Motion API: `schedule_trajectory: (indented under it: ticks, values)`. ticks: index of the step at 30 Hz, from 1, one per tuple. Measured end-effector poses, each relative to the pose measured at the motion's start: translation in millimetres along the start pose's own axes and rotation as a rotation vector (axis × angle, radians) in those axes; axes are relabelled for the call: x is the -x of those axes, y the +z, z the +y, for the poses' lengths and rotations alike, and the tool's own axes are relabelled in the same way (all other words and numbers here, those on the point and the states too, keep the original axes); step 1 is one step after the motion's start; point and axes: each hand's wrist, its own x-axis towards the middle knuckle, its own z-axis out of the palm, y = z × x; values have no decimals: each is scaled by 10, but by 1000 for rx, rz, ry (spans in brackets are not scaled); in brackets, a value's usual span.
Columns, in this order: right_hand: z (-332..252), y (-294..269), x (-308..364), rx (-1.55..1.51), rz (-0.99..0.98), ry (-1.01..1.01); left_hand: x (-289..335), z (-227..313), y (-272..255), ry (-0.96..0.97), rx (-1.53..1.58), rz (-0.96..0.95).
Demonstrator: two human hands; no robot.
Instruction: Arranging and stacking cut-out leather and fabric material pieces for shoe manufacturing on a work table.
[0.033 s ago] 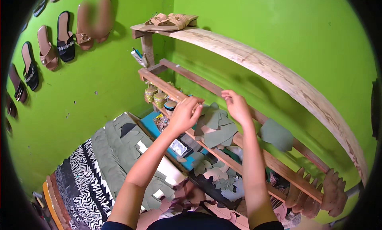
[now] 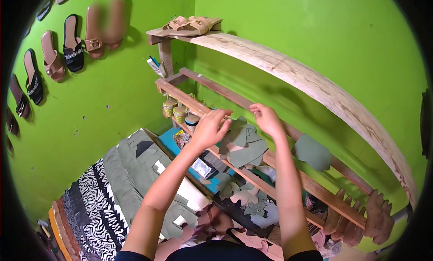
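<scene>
My left hand (image 2: 211,129) is raised over the front rail of a wooden rack, its thumb apart from the slightly bent fingers and nothing visible in it. My right hand (image 2: 267,120) hovers near the rear rail, fingers loosely curved and apart, also holding nothing that shows. Between and below the hands, a pile of grey-green cut sheet pieces (image 2: 246,148) lies across the rack. To the right of my right forearm, another grey-green piece (image 2: 312,152) rests over the rear rail. Whether either hand touches a rail cannot be made out.
The rack's front rail (image 2: 315,189) carries brown sole shapes (image 2: 378,218) at its right end. A wooden top shelf (image 2: 288,64) holds tan sandals (image 2: 191,26). Slippers (image 2: 74,44) hang on the green wall. Stacked sheet material (image 2: 128,175) and jars (image 2: 179,112) stand at left.
</scene>
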Motion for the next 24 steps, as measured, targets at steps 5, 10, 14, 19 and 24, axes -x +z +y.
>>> schedule_trajectory:
  ticks: [5,10,14,19,24]
  values:
    - [594,129,-191,6,-329,239,-173,-29,191,-107,86,-314]
    - [472,268,-272,-16,-500,524,-164,-310,320,-178,119,-323]
    - [544,320,-265,-74,-473,484,-111,-410,420,-203,126,-276]
    - [409,204,-173,-120,-351,551,-96,-360,376,-250,76,-442]
    - [488,74,-101,-194,-452,434,-103,-250,359,-261,25,-461]
